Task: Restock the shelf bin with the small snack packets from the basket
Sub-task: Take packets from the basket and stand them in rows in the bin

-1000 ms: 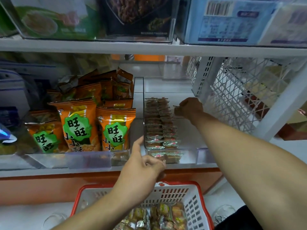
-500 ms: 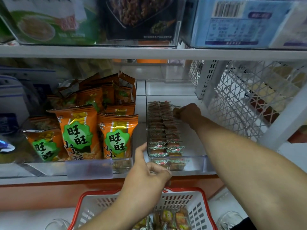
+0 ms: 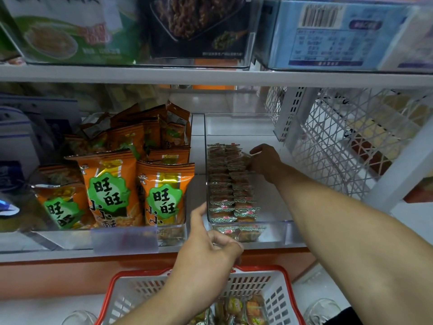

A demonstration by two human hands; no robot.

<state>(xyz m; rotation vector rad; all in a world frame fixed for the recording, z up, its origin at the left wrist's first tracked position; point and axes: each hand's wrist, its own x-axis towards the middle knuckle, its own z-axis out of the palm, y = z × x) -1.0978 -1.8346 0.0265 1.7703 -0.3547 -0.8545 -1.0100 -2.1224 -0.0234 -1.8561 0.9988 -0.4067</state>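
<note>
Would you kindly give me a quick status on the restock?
Right hand setting a small packet against the rows in the clear bin. Left hand at the bin's front corner. More packets in the basket. Nothing blocking.

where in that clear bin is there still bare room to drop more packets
Free: the bin floor right of the packet rows, along the right forearm, and the stretch behind them toward the back wall. Crowded: the bin's left side, two tight rows, with the right hand at their far end and the left hand at the front corner.
</note>
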